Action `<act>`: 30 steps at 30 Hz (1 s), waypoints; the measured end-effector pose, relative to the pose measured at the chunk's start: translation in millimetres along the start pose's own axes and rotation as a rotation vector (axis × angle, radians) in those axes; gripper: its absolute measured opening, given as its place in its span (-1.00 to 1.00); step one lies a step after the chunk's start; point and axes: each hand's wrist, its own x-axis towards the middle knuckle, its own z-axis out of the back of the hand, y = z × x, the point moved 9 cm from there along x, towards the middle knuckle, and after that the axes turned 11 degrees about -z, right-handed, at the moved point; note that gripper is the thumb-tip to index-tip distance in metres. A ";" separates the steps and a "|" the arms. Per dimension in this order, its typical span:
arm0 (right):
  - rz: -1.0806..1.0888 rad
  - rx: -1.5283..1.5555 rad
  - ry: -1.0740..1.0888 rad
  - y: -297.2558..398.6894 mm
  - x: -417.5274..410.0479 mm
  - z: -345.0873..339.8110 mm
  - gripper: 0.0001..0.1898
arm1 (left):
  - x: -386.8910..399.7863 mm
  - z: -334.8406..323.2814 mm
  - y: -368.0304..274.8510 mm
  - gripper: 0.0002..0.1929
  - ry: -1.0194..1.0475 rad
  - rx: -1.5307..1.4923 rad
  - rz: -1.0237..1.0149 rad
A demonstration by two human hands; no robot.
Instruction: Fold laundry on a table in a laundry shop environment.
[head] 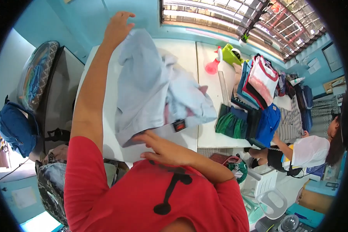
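Note:
Light blue shorts or trousers (145,87) lie loosely bunched on the white table (179,148), with the waistband towards me. A black label (179,125) with orange-red marking sits inside the waistband, and some pinkish cloth shows in the folds. My left hand (119,29) is raised at the garment's far end, fingers curved and apart, with no cloth visible between them. Near the waistband's left corner, my right hand (159,146) is spread, its fingertips over the edge of the cloth. Whether those fingertips press on it is hard to tell.
To the right are folded clothes (264,78), a green skirt (232,123), a pink spray bottle (212,66) and a ruler (223,87). A person (307,150) works at the table's right end. Left stands a dark-edged cabinet (61,72); a plastic chair (266,185) is behind right.

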 end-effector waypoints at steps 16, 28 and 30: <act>-0.395 -0.483 -0.895 -244.2 -121.5 132.0 -0.77 | -385.1 -84.7 -70.8 -0.61 0.303 -0.375 0.541; -0.381 -0.079 -1.136 -285.2 -57.3 152.8 -0.93 | -234.4 -252.7 -271.2 -0.73 0.701 -0.595 0.351; -0.363 -0.030 -1.133 -295.2 -60.4 149.1 -0.92 | -241.7 -267.4 -269.1 -0.68 0.751 -0.484 0.420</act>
